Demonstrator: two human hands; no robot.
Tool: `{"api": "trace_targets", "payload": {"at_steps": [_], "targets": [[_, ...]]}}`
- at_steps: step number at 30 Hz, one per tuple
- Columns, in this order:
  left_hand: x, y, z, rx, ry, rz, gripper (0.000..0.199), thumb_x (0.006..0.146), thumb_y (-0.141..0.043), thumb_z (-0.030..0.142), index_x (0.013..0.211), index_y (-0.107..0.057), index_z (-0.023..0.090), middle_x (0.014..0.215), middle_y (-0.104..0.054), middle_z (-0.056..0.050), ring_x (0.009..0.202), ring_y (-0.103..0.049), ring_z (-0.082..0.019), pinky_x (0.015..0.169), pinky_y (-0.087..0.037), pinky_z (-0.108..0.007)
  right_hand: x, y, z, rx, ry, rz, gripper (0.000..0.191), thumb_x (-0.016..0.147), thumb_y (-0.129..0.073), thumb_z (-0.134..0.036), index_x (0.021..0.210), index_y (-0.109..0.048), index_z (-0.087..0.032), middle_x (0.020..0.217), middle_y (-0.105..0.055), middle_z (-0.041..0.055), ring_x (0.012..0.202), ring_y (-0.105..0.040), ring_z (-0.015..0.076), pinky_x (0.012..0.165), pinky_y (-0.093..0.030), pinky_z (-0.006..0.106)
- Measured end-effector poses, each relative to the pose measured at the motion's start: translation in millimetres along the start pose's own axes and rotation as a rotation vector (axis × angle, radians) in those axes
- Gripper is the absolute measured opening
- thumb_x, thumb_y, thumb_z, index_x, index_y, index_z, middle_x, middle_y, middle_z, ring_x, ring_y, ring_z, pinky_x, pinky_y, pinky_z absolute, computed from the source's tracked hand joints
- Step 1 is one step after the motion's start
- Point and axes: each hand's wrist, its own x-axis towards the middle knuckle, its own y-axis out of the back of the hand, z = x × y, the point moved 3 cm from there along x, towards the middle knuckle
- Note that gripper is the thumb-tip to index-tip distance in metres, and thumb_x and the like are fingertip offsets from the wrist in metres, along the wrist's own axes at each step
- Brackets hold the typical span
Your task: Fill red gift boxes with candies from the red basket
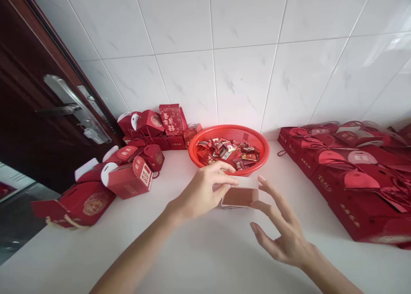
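A small carton box (239, 197) stands on the white tabletop between my hands; its upper face looks plain reddish brown, with a pale edge. At its left rear edge, my left hand (205, 189) has thumb and forefinger drawn together on the box; the fingers partly hide that corner. My right hand (284, 229) is open at the box's right end, fingers spread and thumb apart. One right fingertip is at or against that end; contact is hard to tell. Just behind stands a red plastic basket (263, 159) holding many wrapped sweets (229, 151).
Red gift boxes (130, 180) stand on the left, some with raised flaps, and more (170, 124) sit by the wall. Rows of red boxes with cords (340, 187) line the right. A tiled wall (244, 84) closes the back; a dark door (32, 71) is left.
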Motion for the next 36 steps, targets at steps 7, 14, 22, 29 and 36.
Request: {"api": "trace_targets", "payload": {"at_steps": [7, 14, 22, 29, 36], "targets": [[-2.9, -8.5, 0.8, 0.054, 0.129, -0.006, 0.038, 0.082, -0.067, 0.013, 0.116, -0.074, 0.028, 0.126, -0.063, -0.005, 0.105, -0.067, -0.018, 0.100, -0.053, -0.030, -5.0, -1.9, 10.0, -0.113, -0.119, 0.027, 0.030, 0.095, -0.053, -0.022, 0.124, -0.058, -0.018, 0.155, -0.038, 0.0184, 0.117, -0.065, 0.0280, 0.088, -0.060, 0.035], [-0.2, -12.4, -5.4, -0.098, 0.180, -0.006, 0.048, 0.080, -0.061, 0.005, 0.118, -0.074, 0.032, 0.113, -0.064, -0.003, 0.103, -0.066, -0.015, 0.098, -0.051, -0.025, -7.6, -8.3, 17.7, -0.169, -0.130, 0.080, 0.033, 0.097, -0.053, -0.023, 0.130, -0.055, -0.020, 0.155, -0.040, 0.0169, 0.123, -0.063, 0.0307, 0.088, -0.061, 0.033], [2.6, -11.3, -9.2, -0.159, 0.226, 0.030, 0.036, 0.083, -0.059, 0.007, 0.106, -0.079, 0.027, 0.110, -0.065, -0.004, 0.099, -0.067, -0.015, 0.090, -0.053, -0.024, -8.2, -15.0, 21.7, -0.121, -0.143, 0.044, 0.038, 0.097, -0.053, -0.022, 0.135, -0.052, -0.020, 0.156, -0.037, 0.0172, 0.131, -0.056, 0.0309, 0.093, -0.059, 0.035], [0.9, 4.0, -10.3, -0.065, 0.263, -0.021, 0.039, 0.080, -0.056, 0.003, 0.102, -0.079, 0.025, 0.114, -0.065, -0.004, 0.101, -0.066, -0.018, 0.091, -0.054, -0.027, 11.2, -18.8, 14.2, -0.009, -0.058, 0.025, 0.042, 0.097, -0.051, -0.022, 0.139, -0.052, -0.019, 0.157, -0.036, 0.0181, 0.138, -0.050, 0.0299, 0.102, -0.054, 0.038], [2.8, 15.2, -13.6, -0.024, 0.192, -0.205, 0.030, 0.092, -0.056, 0.017, 0.108, -0.078, 0.030, 0.116, -0.066, -0.005, 0.101, -0.065, -0.019, 0.087, -0.053, -0.028, 71.8, 2.3, 50.8, 0.193, -0.267, 0.173, 0.022, 0.095, -0.055, -0.030, 0.114, -0.064, -0.021, 0.128, -0.066, 0.0136, 0.118, -0.064, 0.0271, 0.096, -0.056, 0.040]]}}
